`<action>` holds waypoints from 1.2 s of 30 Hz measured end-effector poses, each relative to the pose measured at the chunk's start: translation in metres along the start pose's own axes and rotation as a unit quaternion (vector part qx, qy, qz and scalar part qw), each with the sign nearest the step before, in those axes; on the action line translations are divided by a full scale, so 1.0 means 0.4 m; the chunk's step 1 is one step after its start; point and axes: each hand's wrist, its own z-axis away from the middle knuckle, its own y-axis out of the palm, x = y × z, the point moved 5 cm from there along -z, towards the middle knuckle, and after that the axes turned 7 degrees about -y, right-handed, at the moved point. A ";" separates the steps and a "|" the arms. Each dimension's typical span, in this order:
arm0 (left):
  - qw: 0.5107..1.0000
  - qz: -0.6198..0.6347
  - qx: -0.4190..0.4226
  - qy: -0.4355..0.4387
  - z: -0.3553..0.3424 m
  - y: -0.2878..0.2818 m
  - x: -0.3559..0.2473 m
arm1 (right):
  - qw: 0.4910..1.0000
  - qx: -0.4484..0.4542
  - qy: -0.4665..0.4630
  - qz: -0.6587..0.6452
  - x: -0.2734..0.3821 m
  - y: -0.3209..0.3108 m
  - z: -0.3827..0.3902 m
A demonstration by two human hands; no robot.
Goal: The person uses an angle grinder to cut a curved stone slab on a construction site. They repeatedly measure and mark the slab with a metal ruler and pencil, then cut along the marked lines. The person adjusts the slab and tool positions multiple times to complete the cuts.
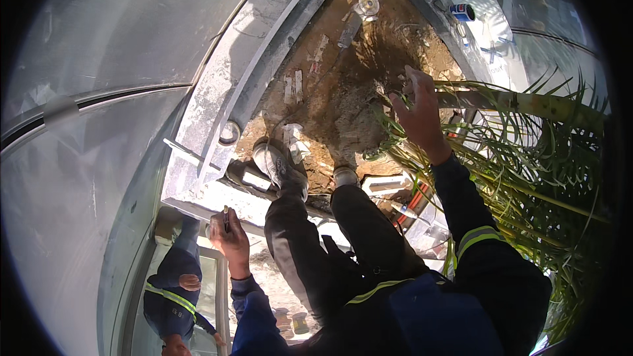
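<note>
My left hand (pixel 231 242) is closed around a small dark stick-like thing (pixel 226 219) with a yellowish tip, perhaps a marker; its kind is too small to make out. It is beside the near left corner of a pale stone ledge (pixel 210 95). My right hand (pixel 422 118) reaches out over the dirt bed with fingers spread and slightly curled, holding nothing that shows. Palm fronds (pixel 501 151) surround that wrist. On the ledge lie a tape roll (pixel 229 133) and a thin metal strip (pixel 191 150).
At the far end of the dirt bed (pixel 330 99) lies an angle grinder (pixel 353 26) with a pale disc. A dark blue can (pixel 463 12) sits on the right ledge. Glass panels (pixel 99 46) rise at left. Another person or a reflection (pixel 175 290) shows at lower left.
</note>
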 end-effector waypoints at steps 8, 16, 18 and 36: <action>0.983 0.110 0.094 -0.109 -0.043 -0.006 0.053 | 0.992 0.050 0.023 0.111 0.009 -0.224 0.109; 0.989 0.014 0.145 -0.035 -0.263 0.075 0.108 | 0.962 0.189 0.187 0.059 -0.220 -0.082 0.254; 0.992 0.019 0.124 -0.012 -0.329 0.103 0.089 | 0.947 0.234 0.220 -0.001 -0.255 0.041 0.155; 0.954 -0.155 0.211 -0.149 0.159 0.238 0.651 | 0.943 0.037 0.326 -0.047 -1.031 1.018 -0.423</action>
